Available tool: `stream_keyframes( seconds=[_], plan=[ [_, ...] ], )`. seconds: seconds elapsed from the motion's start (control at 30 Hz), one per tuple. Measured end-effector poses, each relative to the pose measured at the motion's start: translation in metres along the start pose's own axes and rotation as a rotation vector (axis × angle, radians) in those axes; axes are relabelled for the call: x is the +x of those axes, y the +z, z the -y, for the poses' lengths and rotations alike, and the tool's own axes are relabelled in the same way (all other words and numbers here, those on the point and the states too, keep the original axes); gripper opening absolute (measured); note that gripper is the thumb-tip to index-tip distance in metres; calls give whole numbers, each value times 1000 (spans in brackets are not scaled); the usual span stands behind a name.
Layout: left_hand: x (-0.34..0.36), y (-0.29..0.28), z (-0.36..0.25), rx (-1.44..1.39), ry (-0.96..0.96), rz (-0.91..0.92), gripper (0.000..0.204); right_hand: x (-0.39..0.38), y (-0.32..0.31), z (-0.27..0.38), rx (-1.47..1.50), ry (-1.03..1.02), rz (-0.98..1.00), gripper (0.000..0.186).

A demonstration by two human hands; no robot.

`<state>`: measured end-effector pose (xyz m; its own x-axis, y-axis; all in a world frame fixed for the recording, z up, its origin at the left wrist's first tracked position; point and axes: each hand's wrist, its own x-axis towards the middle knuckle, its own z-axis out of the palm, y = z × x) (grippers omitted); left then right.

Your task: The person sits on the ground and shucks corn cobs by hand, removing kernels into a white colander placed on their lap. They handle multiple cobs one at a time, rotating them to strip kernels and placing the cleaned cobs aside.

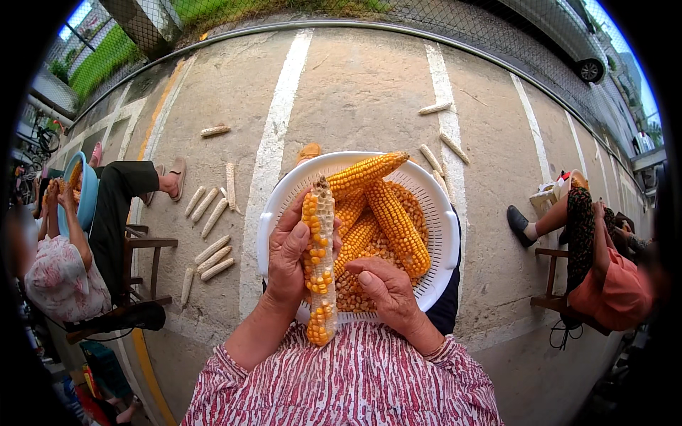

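Note:
My left hand (290,257) is closed round a partly stripped corn cob (320,248), held upright over the near left of a white plastic basket (446,238). Yellow kernels cling along its left side and lower end; the rest is bare and pale. Beside it, my right hand (389,291) hovers over the basket with curled fingers, thumb against the forefinger; whether anything is pinched there is hidden. The slotted basket rests on my lap. Several full ears of corn (399,231) lie in it on a bed of loose kernels (369,250).
Bare cobs (214,216) lie scattered on the concrete (362,92) to the left, and more cobs (453,148) at the far right. A seated person (71,273) on the left has a blue basin (89,195). Another person (611,284) sits at right. A wire fence (234,15) runs behind.

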<state>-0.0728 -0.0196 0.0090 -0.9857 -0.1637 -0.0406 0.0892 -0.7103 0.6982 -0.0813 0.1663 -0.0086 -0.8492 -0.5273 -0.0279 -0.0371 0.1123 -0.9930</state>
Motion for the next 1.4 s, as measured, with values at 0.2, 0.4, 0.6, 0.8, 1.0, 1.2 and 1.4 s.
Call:
stream_keyframes(
  seconds=[0.2,0.4,0.6,0.8,1.0,1.2,1.4],
  plan=[
    [-1,6,7,6,35,-44,52,3,6,8,260,95,23,33],
    [-5,15,13,97,38,-85,51,13,10,22,92,74,110,37],
    [-6,6,19,167,75,-122,54,14,18,18,29,-4,42,31],
    [-9,1,23,212,97,-123,53,13,19,19,19,-68,17,27],
    [-12,10,19,201,82,-147,50,10,20,16,61,-16,-23,23],
    [-12,9,15,91,166,-105,49,7,14,12,-15,-38,-56,16],
    [-18,3,6,230,379,-253,43,-7,-13,7,-121,-88,-222,12]
  ],
)
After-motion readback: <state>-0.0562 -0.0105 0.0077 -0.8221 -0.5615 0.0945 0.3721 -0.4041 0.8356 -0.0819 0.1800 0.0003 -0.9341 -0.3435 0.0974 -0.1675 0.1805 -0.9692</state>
